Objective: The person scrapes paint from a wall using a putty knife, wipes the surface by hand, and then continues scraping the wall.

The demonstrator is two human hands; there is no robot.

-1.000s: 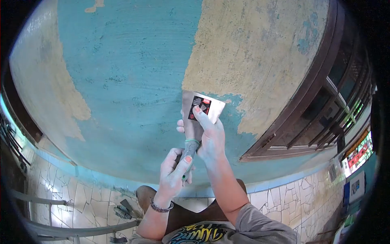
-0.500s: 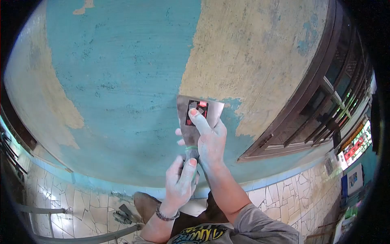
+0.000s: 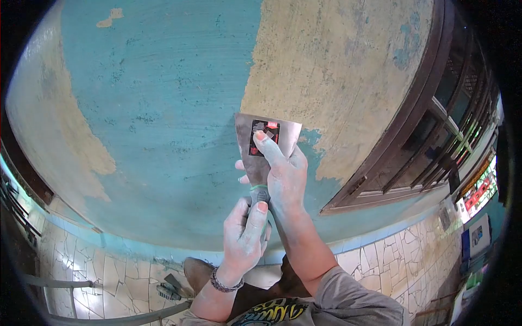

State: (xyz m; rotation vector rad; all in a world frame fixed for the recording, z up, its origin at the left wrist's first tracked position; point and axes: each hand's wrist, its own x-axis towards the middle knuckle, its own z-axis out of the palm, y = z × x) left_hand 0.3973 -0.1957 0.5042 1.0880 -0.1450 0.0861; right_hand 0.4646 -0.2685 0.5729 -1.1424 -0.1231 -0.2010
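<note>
A wide-bladed paint scraper (image 3: 255,169) points up the wall, its blade edge at the border between blue paint and bare cream plaster. My left hand (image 3: 243,239) is wrapped round its grey-green handle, thumb on top. Higher up, my right hand (image 3: 286,176) grips the blade, with the thumb pressed on the black and red label and fingertips showing behind the left side. Pale dust coats both hands. Blue paint (image 3: 163,108) covers the wall to the left, and the scraped plaster (image 3: 331,70) lies above and right of the blade.
To the right is a brown wooden window frame (image 3: 375,163) with bars. Below, the floor (image 3: 119,277) is pale broken tile, with a second scraper-like tool (image 3: 171,287) lying on it. A grey metal rail (image 3: 130,317) curves across the lower left.
Scraper and both hands sit slightly higher in view, with the blade edge further up along the paint border. My grip looks the same. The view has shifted a little.
</note>
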